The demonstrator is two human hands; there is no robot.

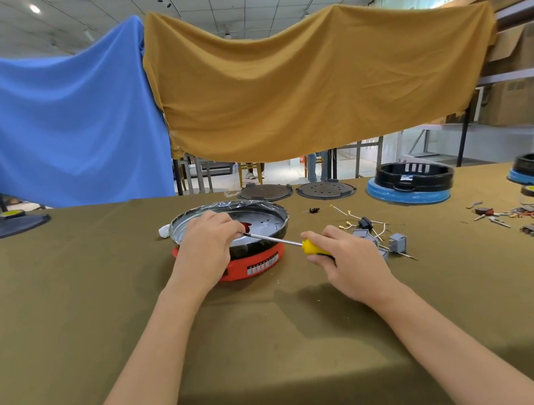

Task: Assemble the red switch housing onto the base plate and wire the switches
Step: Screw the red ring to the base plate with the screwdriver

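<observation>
- Partly hidden, the red switch housing [254, 265] sits on the table [272, 347] just ahead of centre; only its front curve with a small label shows below the base plate [257, 217].
- The base plate, a round silvery pan with a dark rim, lies on top of the housing; crinkled clear film clings to its far rim, and a red patch shows through a hole near its middle.
- The left hand [206, 244] rests on the plate's near left part, fingers curled down around the tip of the screwdriver [282, 241]; what lies under the fingertips cannot be seen.
- The right hand [345, 260] is clamped round the yellow handle, most of which it covers; the metal shaft slants up-left to the plate.
- Loose switches [397, 242] with white wires lie just right of the right hand, partly behind it.
- More small parts [518, 215] lie near the right edge, too small to tell apart.
- Two dark round plates [297, 190] lie at the far table edge.
- Open olive cloth runs from the housing to the near edge.
</observation>
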